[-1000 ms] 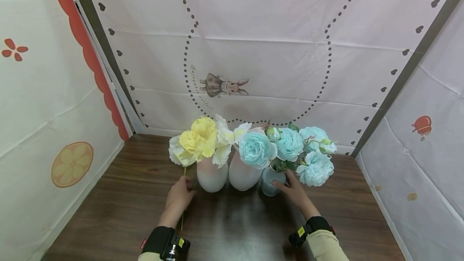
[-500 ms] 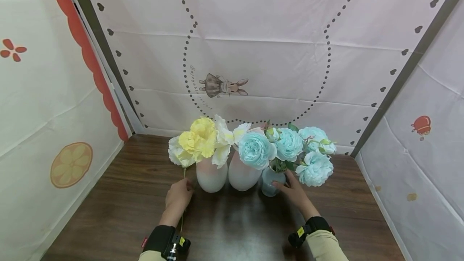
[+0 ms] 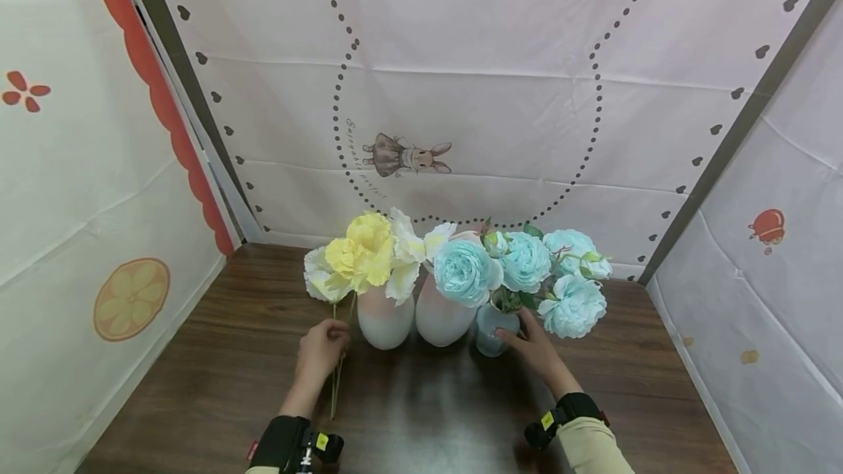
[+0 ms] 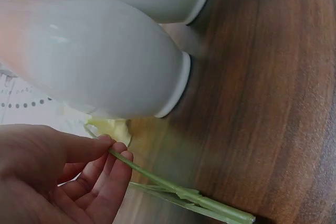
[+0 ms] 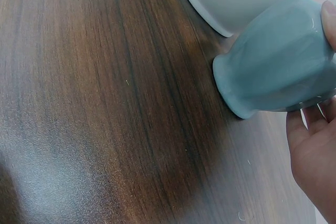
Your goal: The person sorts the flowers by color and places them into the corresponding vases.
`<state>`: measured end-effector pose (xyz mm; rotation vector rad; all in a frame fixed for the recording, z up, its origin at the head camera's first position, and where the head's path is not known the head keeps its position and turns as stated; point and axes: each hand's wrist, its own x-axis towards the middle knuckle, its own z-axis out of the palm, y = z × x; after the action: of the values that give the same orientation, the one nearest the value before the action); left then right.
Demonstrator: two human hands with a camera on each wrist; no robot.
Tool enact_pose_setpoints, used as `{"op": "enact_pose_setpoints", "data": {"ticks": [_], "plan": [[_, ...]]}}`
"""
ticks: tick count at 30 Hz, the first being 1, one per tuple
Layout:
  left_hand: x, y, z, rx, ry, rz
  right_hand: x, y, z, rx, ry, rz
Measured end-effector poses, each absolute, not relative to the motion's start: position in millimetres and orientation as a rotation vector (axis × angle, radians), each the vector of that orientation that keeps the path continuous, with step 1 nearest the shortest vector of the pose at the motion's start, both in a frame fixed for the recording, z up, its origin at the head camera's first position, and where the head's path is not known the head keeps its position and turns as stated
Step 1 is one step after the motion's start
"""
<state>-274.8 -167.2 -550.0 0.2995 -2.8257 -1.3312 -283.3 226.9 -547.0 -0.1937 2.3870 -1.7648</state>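
My left hand (image 3: 321, 348) pinches a thin green flower stem (image 4: 152, 176) between thumb and fingertips, left of the vases. A second stem runs beside it in the left wrist view. Above that hand are a yellow flower (image 3: 369, 247) and a pale cream flower (image 3: 320, 275). My right hand (image 3: 536, 350) grips a small blue-grey vase (image 3: 489, 329), thumb on one side and fingers on the other; the vase stands upright on the table. Light blue flowers (image 3: 525, 262) rise from its mouth and spread to the right.
Two taller white vases with pinkish tops, a left one (image 3: 386, 324) and a middle one (image 3: 443, 317), stand between my hands. White petals (image 3: 403, 280) overlap their tops. The dark wooden table (image 3: 435, 423) meets printed cloth walls at the back and sides.
My left hand has shifted slightly left, and two separate stems now show beside it where one showed before. The right hand and the blue-grey vase have stayed in place.
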Motion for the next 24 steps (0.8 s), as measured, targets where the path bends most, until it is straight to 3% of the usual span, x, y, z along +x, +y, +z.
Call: {"op": "enact_pose_setpoints", "data": {"ticks": [24], "plan": [[-264.2,-167.4,-525.6,0.311,-2.448,-1.610,-283.7,226.3,-546.0,-0.174,2.381,-1.759]]}}
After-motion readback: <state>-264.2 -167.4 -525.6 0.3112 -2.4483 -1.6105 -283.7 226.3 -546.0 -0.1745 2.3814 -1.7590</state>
